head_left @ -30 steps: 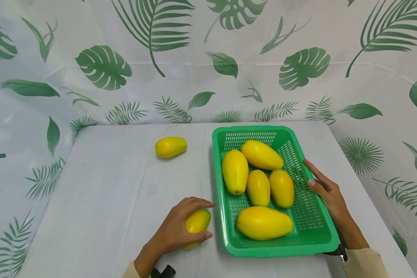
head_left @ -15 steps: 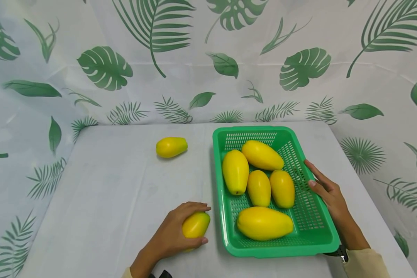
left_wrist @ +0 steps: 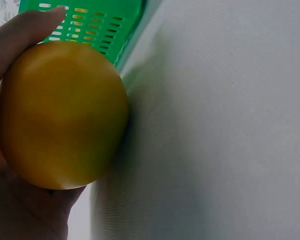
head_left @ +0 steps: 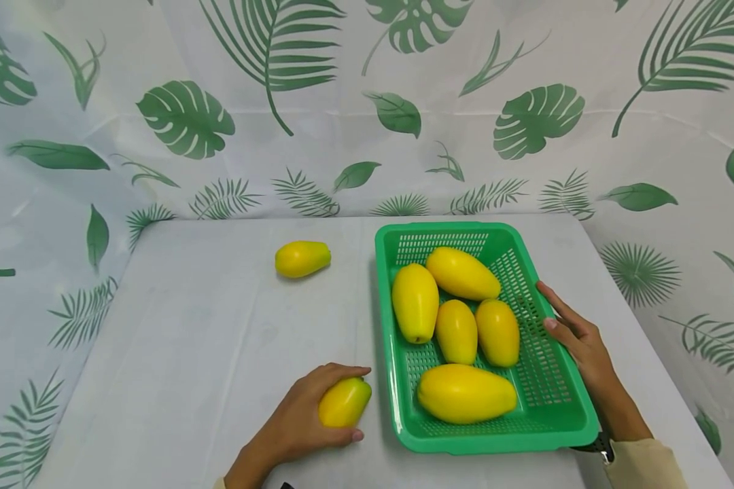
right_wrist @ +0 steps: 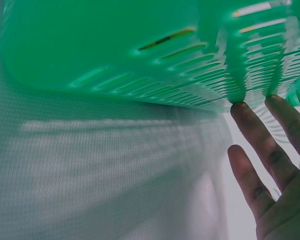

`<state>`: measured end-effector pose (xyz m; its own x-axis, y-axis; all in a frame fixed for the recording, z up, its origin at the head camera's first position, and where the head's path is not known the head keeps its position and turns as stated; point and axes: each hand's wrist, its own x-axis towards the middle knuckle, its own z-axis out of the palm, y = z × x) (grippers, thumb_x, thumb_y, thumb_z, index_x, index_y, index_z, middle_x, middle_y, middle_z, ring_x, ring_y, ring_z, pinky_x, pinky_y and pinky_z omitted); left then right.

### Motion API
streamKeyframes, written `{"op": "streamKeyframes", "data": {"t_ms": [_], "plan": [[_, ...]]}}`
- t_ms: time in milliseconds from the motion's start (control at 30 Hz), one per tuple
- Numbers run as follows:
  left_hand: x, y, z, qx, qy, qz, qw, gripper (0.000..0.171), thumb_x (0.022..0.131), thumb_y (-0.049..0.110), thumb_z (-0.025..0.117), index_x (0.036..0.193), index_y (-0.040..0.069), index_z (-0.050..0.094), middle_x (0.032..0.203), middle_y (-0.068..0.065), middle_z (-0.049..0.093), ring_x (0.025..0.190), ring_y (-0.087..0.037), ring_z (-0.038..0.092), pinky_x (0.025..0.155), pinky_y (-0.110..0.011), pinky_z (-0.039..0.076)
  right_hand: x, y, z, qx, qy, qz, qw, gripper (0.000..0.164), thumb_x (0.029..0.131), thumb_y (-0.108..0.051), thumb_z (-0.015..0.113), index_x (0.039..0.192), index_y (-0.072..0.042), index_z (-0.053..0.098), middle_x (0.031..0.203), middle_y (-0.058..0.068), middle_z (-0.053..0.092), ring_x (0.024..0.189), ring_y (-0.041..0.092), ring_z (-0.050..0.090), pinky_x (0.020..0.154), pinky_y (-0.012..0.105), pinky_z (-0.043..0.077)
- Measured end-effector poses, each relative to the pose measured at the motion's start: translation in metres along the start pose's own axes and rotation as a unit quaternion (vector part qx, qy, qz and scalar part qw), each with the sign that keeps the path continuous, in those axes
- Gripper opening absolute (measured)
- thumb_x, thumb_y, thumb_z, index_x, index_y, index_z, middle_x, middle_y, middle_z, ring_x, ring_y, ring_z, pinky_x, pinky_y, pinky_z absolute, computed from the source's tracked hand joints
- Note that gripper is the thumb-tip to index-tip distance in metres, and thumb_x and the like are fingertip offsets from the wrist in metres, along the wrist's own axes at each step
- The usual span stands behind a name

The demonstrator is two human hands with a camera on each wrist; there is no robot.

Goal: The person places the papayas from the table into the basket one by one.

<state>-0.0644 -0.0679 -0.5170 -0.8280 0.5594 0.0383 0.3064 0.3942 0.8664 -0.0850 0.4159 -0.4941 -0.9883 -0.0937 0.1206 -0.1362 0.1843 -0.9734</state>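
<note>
My left hand (head_left: 306, 414) grips a yellow papaya (head_left: 345, 402) with a greenish tip, fingers over its far side and thumb along its near side. The left wrist view shows that papaya (left_wrist: 62, 115) large and round, close over the white cloth. To its right is a green plastic basket (head_left: 391, 394) holding several yellow papayas, big ones and smaller ones. My right hand (head_left: 587, 353) is at the basket's right side, thumb on the rim. In the right wrist view its straight fingers (right_wrist: 265, 140) reach up to the slotted outer wall.
Another yellow papaya (head_left: 302, 259) lies on the white-covered table (head_left: 189, 339) toward the back, left of the basket. Behind and at both sides hangs a white cloth with green leaf prints (head_left: 397, 112).
My left hand has shifted slightly left and settled closer round the papaya, which has turned a little with its green tip pointing up and right. Right hand and basket stay put.
</note>
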Motion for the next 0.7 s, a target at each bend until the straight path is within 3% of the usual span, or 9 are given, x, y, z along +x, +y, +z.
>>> {"op": "streamKeyframes", "data": {"t_ms": [167, 700], "plan": [[-0.0031, 0.0021, 0.0004, 0.020, -0.011, -0.012, 0.9997, 0.082, 0.080, 0.046, 0.091, 0.152, 0.049, 0.051, 0.135, 0.026, 0.062, 0.115, -0.003, 0.060, 0.099, -0.034, 0.054, -0.0002, 0.0004, 0.0002, -0.001, 0.000, -0.001, 1.000, 0.059, 0.111, 0.002, 0.039, 0.168, -0.008, 0.028, 0.160, -0.016, 0.051, 0.126, -0.001, 0.066, 0.084, 0.021, 0.062], [-0.0068, 0.0000, 0.0016, 0.029, 0.018, 0.001, 0.9994, 0.088, 0.077, 0.040, 0.094, 0.155, 0.038, 0.054, 0.137, 0.025, 0.061, 0.117, -0.005, 0.060, 0.099, -0.033, 0.055, 0.0003, 0.0007, -0.0017, 0.001, 0.000, 0.001, 1.000, 0.060, 0.111, 0.002, 0.040, 0.168, -0.008, 0.028, 0.157, -0.017, 0.054, 0.125, -0.001, 0.067, 0.084, 0.021, 0.063]]}}
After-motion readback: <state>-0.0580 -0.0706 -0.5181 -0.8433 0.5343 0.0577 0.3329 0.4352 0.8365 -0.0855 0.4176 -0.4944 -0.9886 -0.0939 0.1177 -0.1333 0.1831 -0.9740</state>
